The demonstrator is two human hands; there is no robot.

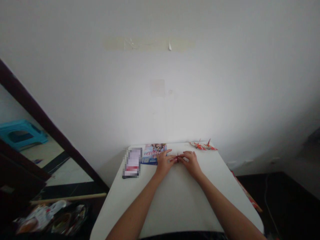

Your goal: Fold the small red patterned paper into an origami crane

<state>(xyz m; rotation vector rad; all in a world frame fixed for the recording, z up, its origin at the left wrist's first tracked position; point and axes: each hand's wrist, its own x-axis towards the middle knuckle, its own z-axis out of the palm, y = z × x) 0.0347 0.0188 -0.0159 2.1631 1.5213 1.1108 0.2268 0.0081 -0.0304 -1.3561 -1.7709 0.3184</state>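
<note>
My left hand (164,163) and my right hand (191,162) meet near the far middle of a white table (175,200). Between their fingertips they pinch a small red folded paper piece (177,158), which stands upright just above the tabletop. Both hands have their fingers drawn together on it. A colourful printed sheet (153,152) lies just left of my left hand.
A dark phone with a blurred screen (132,163) lies at the table's far left. Two red-and-white folded paper cranes (203,145) sit at the far right corner by the white wall. A mirror leans at the left; packaged clutter lies on the floor below it.
</note>
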